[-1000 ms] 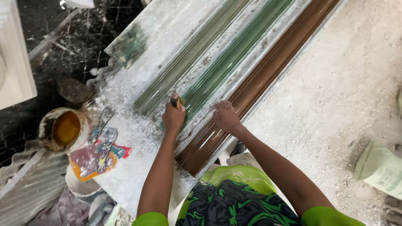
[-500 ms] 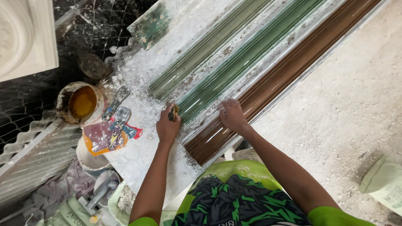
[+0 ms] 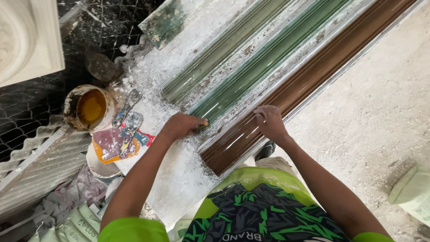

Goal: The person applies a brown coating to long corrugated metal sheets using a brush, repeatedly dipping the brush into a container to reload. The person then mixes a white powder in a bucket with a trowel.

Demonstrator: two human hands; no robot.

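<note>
Three long ribbed moulds lie side by side on a white, plaster-caked bench: a grey-green mould, a green mould and a brown mould. My left hand is closed around a small tool with a yellow tip, pressed at the near end of the green mould. My right hand rests with spread fingers on the near part of the brown mould, holding nothing.
A bucket of yellow-brown liquid stands left of the bench, beside two plaster-crusted trowels and a colourful bag over a white bucket. Corrugated sheets lie lower left. A pale sack sits on the dusty floor at right.
The view has shifted, so the bench sits further right and lower. My left hand has slid right to the end of the green mould. My right hand stays on the brown mould.
</note>
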